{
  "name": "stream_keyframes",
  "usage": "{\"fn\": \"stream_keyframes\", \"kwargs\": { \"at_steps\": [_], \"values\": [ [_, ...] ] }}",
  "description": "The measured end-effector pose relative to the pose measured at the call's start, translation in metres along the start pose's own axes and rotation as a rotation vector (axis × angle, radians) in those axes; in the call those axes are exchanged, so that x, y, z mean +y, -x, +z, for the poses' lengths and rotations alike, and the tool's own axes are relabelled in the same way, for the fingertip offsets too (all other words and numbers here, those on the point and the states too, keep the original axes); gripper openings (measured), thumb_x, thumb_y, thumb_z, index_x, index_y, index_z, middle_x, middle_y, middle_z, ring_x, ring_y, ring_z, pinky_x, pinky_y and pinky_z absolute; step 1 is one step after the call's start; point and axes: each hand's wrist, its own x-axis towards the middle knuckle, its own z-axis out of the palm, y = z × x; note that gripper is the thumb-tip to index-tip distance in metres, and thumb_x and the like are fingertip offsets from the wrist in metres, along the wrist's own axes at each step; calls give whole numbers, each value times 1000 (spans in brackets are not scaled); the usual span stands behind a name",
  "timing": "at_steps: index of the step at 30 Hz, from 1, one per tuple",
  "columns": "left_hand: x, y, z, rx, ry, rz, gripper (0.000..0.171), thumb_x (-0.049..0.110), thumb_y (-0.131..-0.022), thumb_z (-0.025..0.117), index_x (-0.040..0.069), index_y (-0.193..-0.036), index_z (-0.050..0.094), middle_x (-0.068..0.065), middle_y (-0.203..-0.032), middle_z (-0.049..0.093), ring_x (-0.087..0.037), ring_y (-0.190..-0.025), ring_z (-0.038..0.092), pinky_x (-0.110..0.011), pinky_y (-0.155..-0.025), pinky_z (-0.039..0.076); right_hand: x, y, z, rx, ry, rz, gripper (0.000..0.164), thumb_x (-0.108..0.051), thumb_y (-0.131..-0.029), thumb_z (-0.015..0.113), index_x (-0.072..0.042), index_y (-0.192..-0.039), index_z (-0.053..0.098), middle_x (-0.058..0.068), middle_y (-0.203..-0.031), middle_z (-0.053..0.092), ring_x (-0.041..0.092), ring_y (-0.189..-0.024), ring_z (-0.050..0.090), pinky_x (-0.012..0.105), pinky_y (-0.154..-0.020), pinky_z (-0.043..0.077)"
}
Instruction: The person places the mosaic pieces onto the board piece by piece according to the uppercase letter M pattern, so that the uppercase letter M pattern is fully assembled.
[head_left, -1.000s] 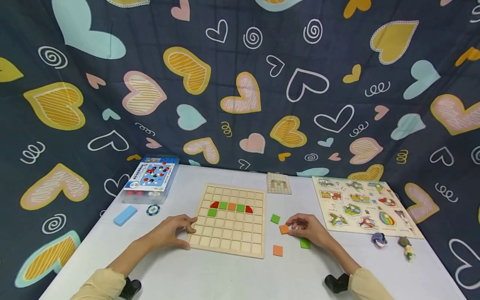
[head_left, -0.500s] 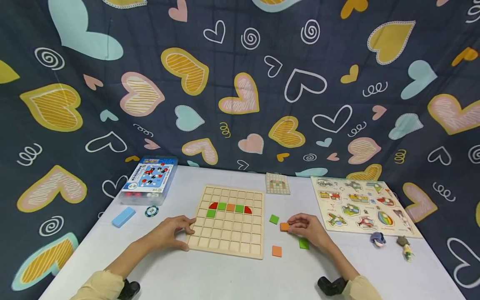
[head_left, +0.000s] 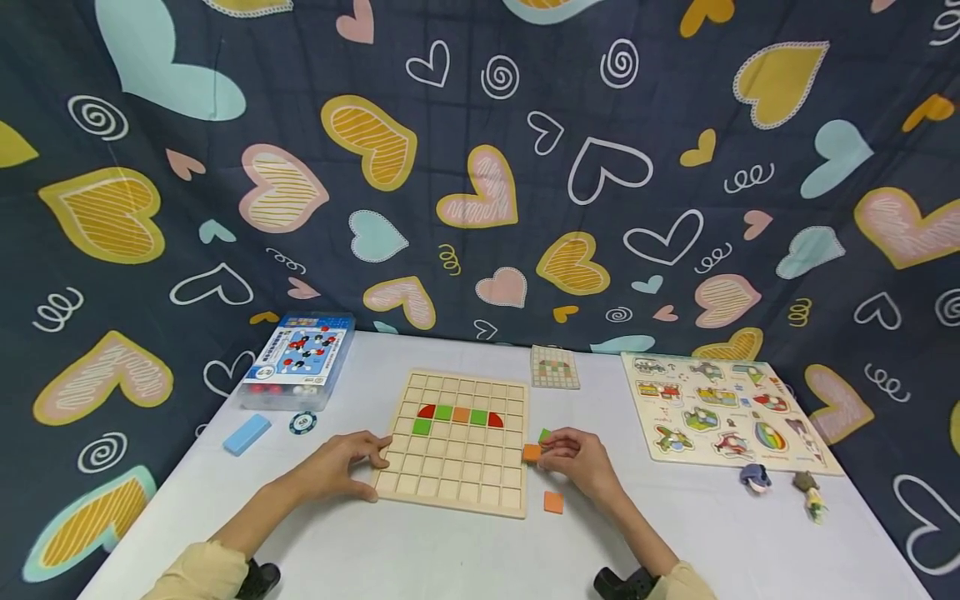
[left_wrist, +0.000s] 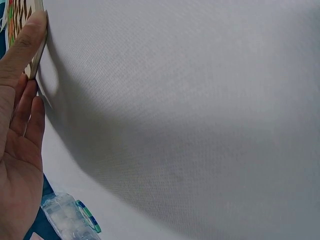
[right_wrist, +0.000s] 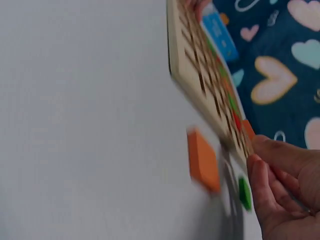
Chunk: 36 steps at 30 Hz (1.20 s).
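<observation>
My right hand [head_left: 581,462] pinches an orange square tile [head_left: 532,453] between thumb and fingertips, at the right rim of the wooden grid board [head_left: 450,469]. In the right wrist view that orange tile [right_wrist: 248,129] shows at the fingertips. My left hand [head_left: 337,468] holds the board's left edge, thumb by the near corner; the left wrist view has the thumb [left_wrist: 27,42] on the rim. In the board lie a row of red, green and orange pieces and a green tile [head_left: 422,427] below the row's left end. A loose green tile [head_left: 544,434] is partly hidden behind my right hand.
Another orange tile [head_left: 553,502] lies right of the board. A pattern card [head_left: 555,367] sits behind it. To the right are a picture puzzle board [head_left: 720,417] and small figurines [head_left: 755,477]; to the left, a plastic box [head_left: 300,358], a blue block [head_left: 247,434] and a round chip [head_left: 303,422].
My right hand has carried the orange tile leftward from among the loose tiles to the board's right rim, and my arm now covers a green tile. My left hand stays put.
</observation>
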Motion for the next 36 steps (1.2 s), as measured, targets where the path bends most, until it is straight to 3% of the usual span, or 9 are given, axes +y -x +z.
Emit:
{"fn": "stream_keyframes", "kwargs": {
  "at_steps": [6, 14, 26, 36],
  "values": [
    [-2, 0, 0, 0, -4, -6, 33, 30, -66, 85, 18, -93, 70, -12, -132, 58, -33, -116, 56, -50, -98, 43, -5, -3, 30, 26, -64, 18, 26, 2, -75, 78, 5, -98, 67, 13, -90, 70, 20, -80, 67, 23, -69, 56],
    [-3, 0, 0, 3, -5, -5, 33, 31, -67, 85, 18, -94, 70, -12, -131, 58, -33, -116, 55, -49, -98, 43, -16, -9, 62, -1, -95, -34, 26, 2, -76, 77, 7, -99, 66, 17, -94, 69, 24, -84, 67, 19, -69, 54],
    [0, 2, -3, -3, 7, -23, 34, 30, -67, 85, 17, -96, 70, -13, -132, 58, -34, -117, 55, -52, -97, 43, -29, -29, 113, -22, -47, -164, 23, 5, -72, 78, 6, -93, 67, 15, -86, 70, 17, -73, 68, 20, -65, 55],
    [-3, 2, -1, -13, 14, -7, 35, 31, -69, 84, 17, -98, 71, -13, -133, 57, -33, -117, 55, -51, -98, 42, -35, -33, 142, -26, 21, -271, 21, 10, -70, 78, 7, -87, 65, 16, -82, 68, 15, -69, 66, 19, -60, 54]
  ]
}}
